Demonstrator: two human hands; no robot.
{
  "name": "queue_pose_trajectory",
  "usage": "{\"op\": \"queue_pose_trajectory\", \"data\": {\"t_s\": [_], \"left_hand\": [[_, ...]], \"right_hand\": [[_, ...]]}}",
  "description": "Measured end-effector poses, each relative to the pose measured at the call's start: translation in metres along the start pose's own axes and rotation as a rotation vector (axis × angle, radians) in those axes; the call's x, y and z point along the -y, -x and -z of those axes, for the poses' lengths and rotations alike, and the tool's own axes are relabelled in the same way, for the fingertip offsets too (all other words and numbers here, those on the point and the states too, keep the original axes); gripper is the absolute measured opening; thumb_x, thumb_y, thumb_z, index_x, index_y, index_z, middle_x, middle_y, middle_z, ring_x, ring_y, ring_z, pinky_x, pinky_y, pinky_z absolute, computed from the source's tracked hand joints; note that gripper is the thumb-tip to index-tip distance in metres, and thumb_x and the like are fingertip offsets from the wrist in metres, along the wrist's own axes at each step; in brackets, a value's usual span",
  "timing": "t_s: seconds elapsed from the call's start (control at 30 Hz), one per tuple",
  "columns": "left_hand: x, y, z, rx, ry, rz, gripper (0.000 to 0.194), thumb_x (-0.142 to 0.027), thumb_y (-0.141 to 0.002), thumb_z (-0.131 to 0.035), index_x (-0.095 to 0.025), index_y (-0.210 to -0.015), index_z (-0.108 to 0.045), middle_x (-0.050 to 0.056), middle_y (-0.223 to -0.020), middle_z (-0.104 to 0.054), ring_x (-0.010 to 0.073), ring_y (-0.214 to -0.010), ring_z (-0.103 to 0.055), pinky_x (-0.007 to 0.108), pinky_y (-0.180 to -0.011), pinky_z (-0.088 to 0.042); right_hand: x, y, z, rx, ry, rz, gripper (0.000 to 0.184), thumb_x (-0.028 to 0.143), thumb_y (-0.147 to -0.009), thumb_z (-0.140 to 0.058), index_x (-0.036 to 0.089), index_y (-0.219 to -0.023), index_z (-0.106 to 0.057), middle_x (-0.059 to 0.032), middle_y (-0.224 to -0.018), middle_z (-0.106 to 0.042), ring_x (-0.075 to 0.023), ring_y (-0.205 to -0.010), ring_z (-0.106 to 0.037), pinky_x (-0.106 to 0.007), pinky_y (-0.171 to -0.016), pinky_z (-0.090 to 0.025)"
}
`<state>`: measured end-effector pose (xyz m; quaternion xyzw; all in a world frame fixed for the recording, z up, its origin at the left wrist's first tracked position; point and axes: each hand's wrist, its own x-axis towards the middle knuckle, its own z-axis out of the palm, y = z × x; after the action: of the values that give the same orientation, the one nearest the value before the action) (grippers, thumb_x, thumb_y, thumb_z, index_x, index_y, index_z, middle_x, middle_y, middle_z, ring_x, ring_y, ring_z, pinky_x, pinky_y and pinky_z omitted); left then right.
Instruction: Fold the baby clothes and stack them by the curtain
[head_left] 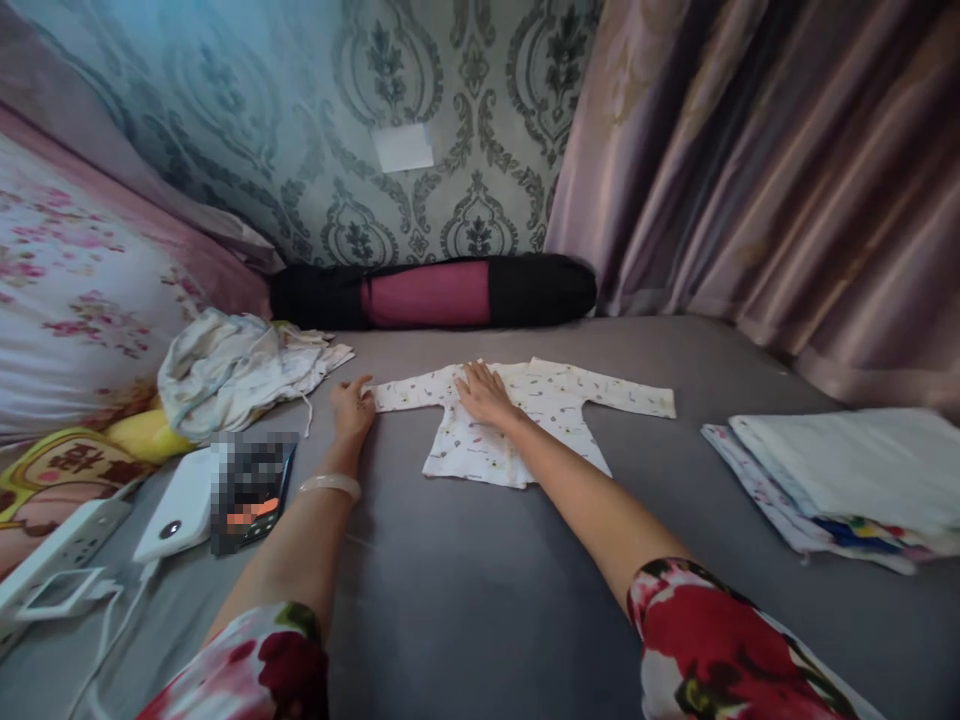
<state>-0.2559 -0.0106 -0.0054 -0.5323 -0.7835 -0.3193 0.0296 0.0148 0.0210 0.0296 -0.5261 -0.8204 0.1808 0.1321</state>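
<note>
Spanning centre frame left to right, shirt (559, 408) lies beneath right hand (486, 395), spread flat, unclamped; left hand (354, 406), nearer frame-left cuff (381, 397), pinches it.

My right hand (486, 393) partly hides the shirt (555, 415). Rightward, folded cloths (862, 460) are cropped; leftward of my left hand (352, 408), the phone (255, 485) is blurred (pixelated).

The person's left forearm (294, 550) reached from the near left toward the far side, and its left hand (351, 412) bent its fingers to the right; whether thumb and fingertips met was unclear. The right forearm (589, 495) slanted from near right toward far left, its right hand (486, 396) flat, palm down, fingers extended.
</note>
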Motion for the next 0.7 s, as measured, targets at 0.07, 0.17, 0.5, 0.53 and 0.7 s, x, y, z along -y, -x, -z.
{"op": "queue_pose_trajectory", "data": {"t_s": [0.07,0.17,0.5,0.53,0.7], "left_hand": [[0.000,0.000,0.003,-0.036,0.021,0.027,0.042,-0.024,-0.079,-0.049,-0.014,-0.117,-0.065,0.013,-0.101,-0.057,0.0284,-0.105,-0.053,0.043,-0.096,-0.042],[-0.012,0.004,0.009,-0.077,0.032,0.063,0.042,-0.025,-0.081,-0.050,-0.013,-0.118,-0.063,0.015,-0.107,-0.057,0.0295,-0.108,-0.053,0.044,-0.096,-0.043],[-0.164,0.116,-0.008,0.451,0.071,-0.520,0.035,-0.027,-0.093,-0.041,-0.016,-0.122,-0.057,0.012,-0.123,-0.062,0.0224,-0.115,-0.056,0.036,-0.101,-0.041],[-0.175,0.129,-0.012,0.449,0.029,-0.518,0.036,-0.032,-0.094,-0.040,-0.017,-0.124,-0.056,0.012,-0.127,-0.060,0.0241,-0.121,-0.052,0.040,-0.105,-0.037],[-0.198,0.166,-0.017,0.430,-0.151,-0.402,0.053,-0.049,-0.096,-0.033,-0.015,-0.134,-0.048,0.018,-0.146,-0.042,0.0306,-0.138,-0.033,0.051,-0.112,-0.024]], "right_hand": [[-0.018,0.023,0.014,-0.021,0.021,-0.029,0.066,0.047,-0.097,-0.016,0.008,-0.150,-0.025,-0.0126,-0.158,-0.020,-0.0237,-0.146,-0.013,-0.042,-0.117,-0.010],[-0.051,0.062,0.031,-0.032,0.093,-0.116,0.066,0.045,-0.097,-0.017,0.005,-0.150,-0.025,-0.0144,-0.157,-0.019,-0.0251,-0.146,-0.013,-0.042,-0.117,-0.009],[-0.090,0.130,0.034,-0.058,0.271,-0.171,0.070,0.049,-0.098,-0.018,0.001,-0.147,-0.029,-0.0179,-0.155,-0.023,-0.0276,-0.145,-0.016,-0.043,-0.117,-0.010],[-0.090,0.132,0.032,-0.067,0.274,-0.173,0.071,0.051,-0.097,-0.018,0.002,-0.147,-0.030,-0.0178,-0.155,-0.024,-0.0278,-0.144,-0.017,-0.043,-0.116,-0.011],[-0.094,0.136,0.027,-0.086,0.282,-0.181,0.070,0.052,-0.098,-0.016,0.007,-0.149,-0.029,-0.0145,-0.156,-0.023,-0.0266,-0.145,-0.017,-0.044,-0.115,-0.014]]}}
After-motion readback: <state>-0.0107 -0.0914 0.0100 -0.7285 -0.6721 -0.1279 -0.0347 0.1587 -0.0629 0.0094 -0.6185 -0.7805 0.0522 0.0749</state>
